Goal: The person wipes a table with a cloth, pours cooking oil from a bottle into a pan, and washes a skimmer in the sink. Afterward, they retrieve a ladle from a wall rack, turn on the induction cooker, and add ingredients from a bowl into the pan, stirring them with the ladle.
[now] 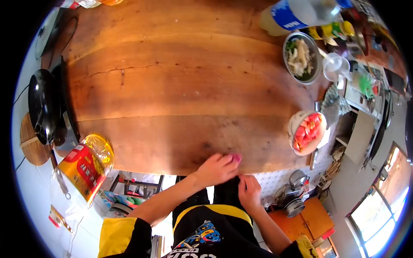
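Note:
Near the front edge of the wooden table (pixel 180 81), my left hand (pixel 216 169) has its fingers closed on a small pink-purple item (pixel 236 158), too small to identify. Just to the right and a little lower, at the table's edge, is my right hand (pixel 250 189). Its fingers are curled together, and whether they pinch anything is too small to tell. The two hands are close to each other. Right of them, a bowl of red cut pieces (pixel 307 132) stands near the table's right edge.
A metal bowl of pale food (pixel 302 58), a Pepsi bottle (pixel 297 16) and a clear cup (pixel 336 67) stand at the back right. At the left are a large oil bottle (pixel 84 170) and a black pan (pixel 43 106). A grey cloth (pixel 333 105) lies at the right.

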The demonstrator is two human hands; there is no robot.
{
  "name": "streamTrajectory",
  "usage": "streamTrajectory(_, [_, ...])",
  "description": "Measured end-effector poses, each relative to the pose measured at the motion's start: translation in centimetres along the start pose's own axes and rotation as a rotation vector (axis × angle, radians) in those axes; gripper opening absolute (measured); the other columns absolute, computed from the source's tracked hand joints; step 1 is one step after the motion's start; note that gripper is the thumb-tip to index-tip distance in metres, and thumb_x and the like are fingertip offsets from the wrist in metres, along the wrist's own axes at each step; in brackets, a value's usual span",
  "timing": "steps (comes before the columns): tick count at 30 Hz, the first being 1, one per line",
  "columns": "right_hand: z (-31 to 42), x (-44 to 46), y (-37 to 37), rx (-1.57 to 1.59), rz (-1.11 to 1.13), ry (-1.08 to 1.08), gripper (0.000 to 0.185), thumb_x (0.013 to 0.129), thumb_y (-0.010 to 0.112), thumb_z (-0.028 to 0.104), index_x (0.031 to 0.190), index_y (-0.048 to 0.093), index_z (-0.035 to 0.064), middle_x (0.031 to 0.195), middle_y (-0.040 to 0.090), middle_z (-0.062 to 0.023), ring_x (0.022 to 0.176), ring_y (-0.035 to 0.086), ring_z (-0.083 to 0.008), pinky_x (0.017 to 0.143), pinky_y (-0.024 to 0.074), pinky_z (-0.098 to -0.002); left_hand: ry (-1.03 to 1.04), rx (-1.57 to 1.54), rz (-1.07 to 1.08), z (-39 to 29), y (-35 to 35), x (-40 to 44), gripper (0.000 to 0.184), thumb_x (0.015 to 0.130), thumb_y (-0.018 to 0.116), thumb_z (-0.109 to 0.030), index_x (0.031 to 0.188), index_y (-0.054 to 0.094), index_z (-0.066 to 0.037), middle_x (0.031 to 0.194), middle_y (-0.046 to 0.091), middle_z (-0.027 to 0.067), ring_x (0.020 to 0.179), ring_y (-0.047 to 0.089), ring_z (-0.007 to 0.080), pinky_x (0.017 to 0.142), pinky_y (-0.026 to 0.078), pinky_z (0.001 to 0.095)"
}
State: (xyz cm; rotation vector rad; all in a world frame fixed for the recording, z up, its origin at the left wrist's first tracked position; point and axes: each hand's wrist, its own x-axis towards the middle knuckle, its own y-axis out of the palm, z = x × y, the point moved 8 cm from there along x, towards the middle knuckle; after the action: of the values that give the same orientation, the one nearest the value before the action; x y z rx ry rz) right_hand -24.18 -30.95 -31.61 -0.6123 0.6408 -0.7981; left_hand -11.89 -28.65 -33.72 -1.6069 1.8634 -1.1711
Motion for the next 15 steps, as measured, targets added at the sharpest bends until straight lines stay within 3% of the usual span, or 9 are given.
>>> streamTrajectory(1, [-1.0, -2.8, -1.6, -0.021, 0.071, -0.012, 0.008, 0.077, 0.061, -0.004, 0.083, 0.06, 0.0019, 0.076, 0.06, -0.0144, 0.068, 0.059, -0.0324, 0.059, 0.0485, -0.0389, 0.088, -0.069, 0.033, -1.8, -0.6, -1.1, 0.026, 0.068, 0.065, -0.029, 0.09, 0.064, -0.016, 0.096, 0.058, -0.0059, 0.093, 0.054, 0.014, 0.072, 0.044, 0.0294])
streamTrajectory(3, [-4.6, -7.2, -4.5, -0.023, 0.115, 0.223, 0.004, 0.08, 0.058, -0.001, 0.082, 0.059, 0.0021, 0.074, 0.06, -0.0155, 0.066, 0.06, -0.0323, 0.059, 0.0484, -0.0387, -0.156, -0.227, 0.108, 0.7, -2.8, -1.0, 0.009, 0.074, 0.062, -0.02, 0.082, 0.061, -0.015, 0.087, 0.058, -0.0007, 0.092, 0.055, 0.0155, 0.073, 0.046, 0.0342])
streamTrajectory(5, [-7.7, -8.4, -6.2, -0.021, 0.091, 0.296, 0.003, 0.083, 0.057, 0.001, 0.082, 0.059, 0.0017, 0.073, 0.06, -0.0155, 0.065, 0.06, -0.032, 0.059, 0.0487, -0.038, -0.528, 0.252, -0.02, 8.2, -5.8, 0.6, 0.02, 0.072, 0.063, -0.01, 0.091, 0.064, -0.016, 0.091, 0.061, 0.005, 0.09, 0.057, 0.0261, 0.075, 0.046, 0.0439])
streamTrajectory(6, [-9.4, -9.3, -6.8, -0.024, 0.074, 0.386, 0.006, 0.085, 0.055, 0.002, 0.082, 0.059, 0.0014, 0.072, 0.06, -0.0155, 0.065, 0.06, -0.0318, 0.058, 0.0491, -0.0372, -0.652, 0.256, -0.477, 11.1, -9.4, 1.3, 0.025, 0.072, 0.062, -0.006, 0.095, 0.065, -0.013, 0.098, 0.061, 0.0076, 0.091, 0.056, 0.0304, 0.076, 0.046, 0.0458])
streamTrajectory(7, [-9.6, -9.0, -7.5, -0.021, 0.058, 0.383, 0.006, 0.085, 0.055, 0.002, 0.082, 0.059, 0.0014, 0.072, 0.06, -0.0155, 0.065, 0.06, -0.0318, 0.058, 0.0491, -0.0372, -0.729, 0.131, -0.605, 14.3, -10.7, 2.9, 0.026, 0.073, 0.061, -0.004, 0.098, 0.065, -0.011, 0.106, 0.06, 0.0095, 0.092, 0.055, 0.0319, 0.077, 0.046, 0.0466])
streamTrajectory(9, [-9.5, -8.0, -8.6, 0.084, -0.03, 0.325, 0.01, 0.089, 0.053, 0.007, 0.083, 0.059, 0.0006, 0.073, 0.061, -0.0144, 0.063, 0.061, -0.029, 0.057, 0.0485, -0.0347, -0.643, 0.393, -0.688, 13.2, -10.8, 7.1, 0.023, 0.074, 0.061, -0.006, 0.095, 0.066, -0.013, 0.102, 0.059, 0.0119, 0.09, 0.055, 0.0323, 0.076, 0.046, 0.0457])
streamTrajectory(11, [-10.9, -8.9, -8.4, 0.272, -0.046, 0.441, 0.012, 0.091, 0.052, 0.009, 0.087, 0.06, 0.0004, 0.072, 0.062, -0.0129, 0.061, 0.06, -0.0235, 0.057, 0.0481, -0.0331, -0.495, 0.39, -0.497, 6.6, -4.9, 9.4, 0.013, 0.072, 0.061, -0.011, 0.085, 0.066, -0.013, 0.09, 0.06, 0.0105, 0.083, 0.056, 0.0308, 0.07, 0.045, 0.0449])
streamTrajectory(12, [-10.6, -9.5, -8.8, 0.417, -0.028, 0.599, 0.015, 0.093, 0.051, 0.011, 0.092, 0.062, 0.0002, 0.071, 0.062, -0.0114, 0.061, 0.06, -0.0177, 0.059, 0.0476, -0.0309, -0.443, 0.352, -0.262, 1.6, -1.7, 10.1, 0.013, 0.066, 0.06, -0.011, 0.078, 0.061, -0.014, 0.083, 0.056, 0.0091, 0.083, 0.054, 0.0298, 0.07, 0.043, 0.0424])
streamTrajectory(15, [-11.6, -10.2, -9.5, 0.384, -0.027, 0.46, 0.018, 0.095, 0.05, 0.014, 0.097, 0.062, 0.0018, 0.071, 0.062, -0.0062, 0.059, 0.056, -0.0122, 0.056, 0.0445, -0.0252, -0.007, 0.105, 0.118, -13.6, 13.8, 3.9, 0.007, 0.069, 0.061, -0.019, 0.075, 0.059, -0.015, 0.08, 0.057, 0.006, 0.085, 0.055, 0.0252, 0.063, 0.044, 0.0414])
